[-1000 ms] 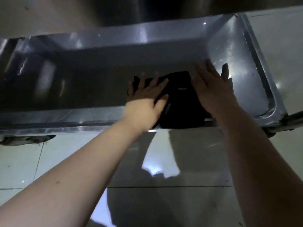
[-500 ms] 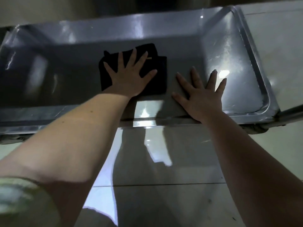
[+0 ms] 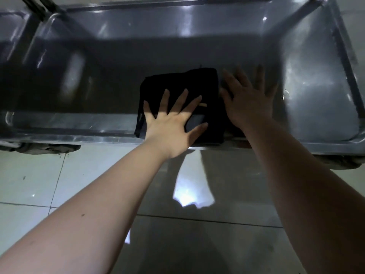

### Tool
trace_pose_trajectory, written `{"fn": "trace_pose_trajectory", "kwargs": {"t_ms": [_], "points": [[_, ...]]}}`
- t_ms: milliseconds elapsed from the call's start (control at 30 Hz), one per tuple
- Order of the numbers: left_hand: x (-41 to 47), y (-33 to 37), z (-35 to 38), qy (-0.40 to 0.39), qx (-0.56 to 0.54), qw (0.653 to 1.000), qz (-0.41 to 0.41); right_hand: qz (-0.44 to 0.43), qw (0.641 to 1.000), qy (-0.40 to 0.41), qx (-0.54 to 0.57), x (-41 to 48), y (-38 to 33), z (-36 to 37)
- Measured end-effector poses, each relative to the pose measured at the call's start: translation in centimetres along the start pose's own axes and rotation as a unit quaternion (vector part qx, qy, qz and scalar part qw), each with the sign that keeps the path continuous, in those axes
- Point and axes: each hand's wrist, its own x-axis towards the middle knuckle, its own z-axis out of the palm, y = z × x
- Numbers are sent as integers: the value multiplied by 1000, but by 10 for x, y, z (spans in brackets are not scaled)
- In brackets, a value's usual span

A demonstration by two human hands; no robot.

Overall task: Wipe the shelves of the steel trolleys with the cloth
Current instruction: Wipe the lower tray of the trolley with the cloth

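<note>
A folded black cloth (image 3: 183,84) lies flat on the bottom shelf (image 3: 79,86) of a steel trolley, near the shelf's front rim. My left hand (image 3: 173,123) presses flat on the cloth's front part, fingers spread. To its right, my right hand (image 3: 248,99) rests flat with fingers spread on the bare steel, its thumb side touching the cloth's right edge. The shelf is a shallow tray with raised shiny walls; part of the cloth's near edge hangs over the front rim.
A trolley post (image 3: 39,6) rises at the back left corner. Castor wheels (image 3: 47,149) sit under the front rim at left and right. Glossy floor tiles (image 3: 59,184) stretch in front of the trolley, with a bright reflection near the middle.
My left hand has slid the cloth rightwards and back to the front rim. My right hand now sits against the cloth's right edge.
</note>
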Motion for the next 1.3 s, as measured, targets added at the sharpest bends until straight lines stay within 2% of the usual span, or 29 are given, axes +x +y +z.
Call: {"fn": "trace_pose_trajectory", "kwargs": {"t_ms": [133, 200, 333, 400, 467, 533, 600, 700, 833, 1033, 1100, 1167, 1233, 1300], "points": [[7, -1, -10, 94, -117, 988, -42, -19, 1000, 4, 22, 7, 3, 7], [13, -4, -18, 126, -120, 984, -42, -31, 996, 29, 74, 4, 6, 6], [17, -22, -29, 123, -60, 991, -1, -26, 964, 86, 251, -7, 4, -6], [15, -33, -29, 138, 15, 990, 22, -26, 969, 71, 235, -15, 0, -10], [12, -41, -27, 138, 55, 989, 27, -24, 986, 47, 160, -25, -6, -9], [11, -44, -24, 126, 55, 990, 20, -18, 993, 46, 111, -34, -13, -6], [11, -44, -22, 123, 46, 991, 22, -11, 990, 66, 124, -40, -19, -6], [12, -48, -26, 142, 22, 989, 38, -19, 969, 115, 219, -46, -25, -12], [6, -52, -36, 192, -1, 980, 56, -24, 934, 135, 331, -54, -29, -24], [23, -58, -71, 256, -4, 966, 28, -7, 897, 150, 415, -17, -37, -52], [35, -56, -78, 278, 29, 960, 2, -3, 903, 150, 403, 6, -41, -56], [43, -52, -75, 235, 50, 970, -29, -2, 925, 118, 361, 22, -44, -48], [48, -49, -63, 166, 60, 983, -44, -8, 966, 73, 246, 25, -47, -36], [49, -46, -52, 149, 57, 986, -37, -44, 986, 83, 135, 18, -50, -28]]}}
